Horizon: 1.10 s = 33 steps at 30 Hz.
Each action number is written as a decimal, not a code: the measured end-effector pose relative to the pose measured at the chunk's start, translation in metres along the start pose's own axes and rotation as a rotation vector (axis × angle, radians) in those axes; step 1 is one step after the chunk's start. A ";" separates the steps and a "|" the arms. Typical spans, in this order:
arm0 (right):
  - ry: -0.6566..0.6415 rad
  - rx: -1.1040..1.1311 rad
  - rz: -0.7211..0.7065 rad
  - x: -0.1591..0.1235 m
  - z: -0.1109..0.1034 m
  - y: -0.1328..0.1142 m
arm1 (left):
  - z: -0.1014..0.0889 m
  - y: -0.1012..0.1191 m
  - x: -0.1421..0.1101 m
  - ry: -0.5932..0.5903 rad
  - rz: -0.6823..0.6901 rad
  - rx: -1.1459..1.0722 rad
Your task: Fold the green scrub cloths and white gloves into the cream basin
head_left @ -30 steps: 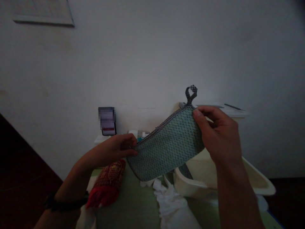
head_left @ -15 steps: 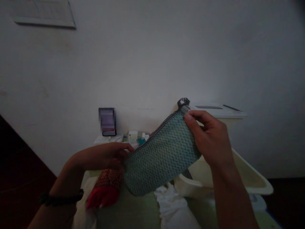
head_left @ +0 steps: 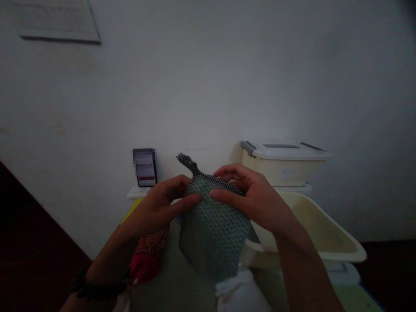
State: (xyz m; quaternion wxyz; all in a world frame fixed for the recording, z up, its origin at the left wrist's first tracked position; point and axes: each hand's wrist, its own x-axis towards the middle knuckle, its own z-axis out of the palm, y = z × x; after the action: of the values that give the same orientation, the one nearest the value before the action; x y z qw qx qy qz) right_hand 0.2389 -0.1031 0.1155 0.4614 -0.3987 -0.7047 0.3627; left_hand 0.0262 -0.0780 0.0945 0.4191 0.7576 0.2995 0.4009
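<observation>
A teal dishcloth [head_left: 216,236] with a bumpy weave and a black-and-white checked edge hangs between my hands, above the table. Its checked loop sticks up at the upper left corner. My left hand [head_left: 167,201] pinches the cloth near that loop, thumb in front and fingers behind. Close beside it, my right hand [head_left: 253,195] grips the same top edge, its thumb also on the front face. The lower part drapes down and is slightly blurred.
An open cream bin [head_left: 359,253] stands at the right, a lidded storage box [head_left: 286,171] behind it. A phone [head_left: 146,171] is propped by the wall. A red patterned bundle [head_left: 147,262] lies left, white fabric [head_left: 242,292] in front, on the green table [head_left: 182,290].
The cloth was stretched out slantwise, loop at the right; now it hangs down with the loop at the left. My hands have come close together, the right moving left.
</observation>
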 end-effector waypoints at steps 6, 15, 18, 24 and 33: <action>0.038 0.058 0.027 -0.001 -0.014 0.002 | 0.002 0.010 0.000 0.279 -0.068 -0.091; 0.264 0.358 -0.035 0.007 0.006 0.006 | 0.009 0.009 0.001 0.377 -0.115 -0.044; 0.138 0.407 0.010 0.005 0.009 0.006 | 0.012 0.012 0.001 0.471 -0.088 -0.039; -0.184 0.390 0.013 0.000 0.010 0.002 | 0.015 0.014 0.002 0.569 -0.061 -0.045; 0.167 0.267 -0.075 0.005 0.010 0.006 | 0.004 0.007 0.001 0.106 -0.175 -0.263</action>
State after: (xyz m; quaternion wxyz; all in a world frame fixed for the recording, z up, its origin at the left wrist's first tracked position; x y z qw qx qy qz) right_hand 0.2298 -0.0972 0.1089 0.5804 -0.3360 -0.6240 0.4011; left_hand 0.0304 -0.0824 0.0999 0.5315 0.6450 0.3308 0.4383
